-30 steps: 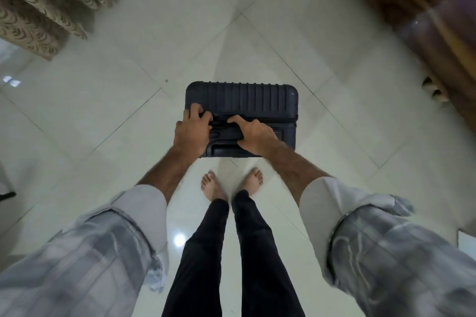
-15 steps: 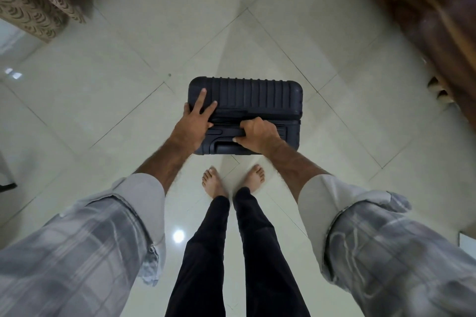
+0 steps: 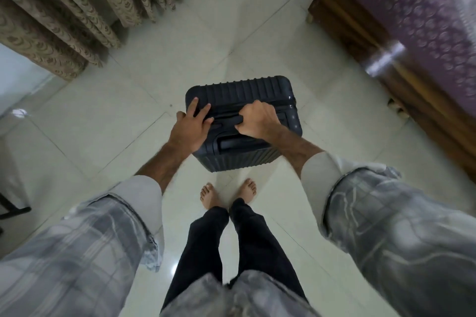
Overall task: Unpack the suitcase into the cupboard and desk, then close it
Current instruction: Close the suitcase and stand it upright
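Since the earlier frame I saw the ribbed hard-shell suitcase [image 3: 242,121] tilted off the glossy tiles [image 3: 108,131]; right hand [image 3: 257,121] gripped its handle, left hand [image 3: 190,127] rested flat, fingers spread.

The floor [image 3: 108,121] is laid with large glossy off-white tiles, their thin grout lines running diagonally across the view. Small bright reflections of light sit on the tiles at the left edge and low in the middle. Beige curtains [image 3: 67,8] with a scalloped pattern hang in heavy folds at the upper left, their hems reaching down to the floor. At the upper right stands a dark wooden bed frame [image 3: 360,33] on a short leg, covered by a purple patterned bedspread [image 3: 412,2]. A black bar [image 3: 14,210] shows at the far left edge.
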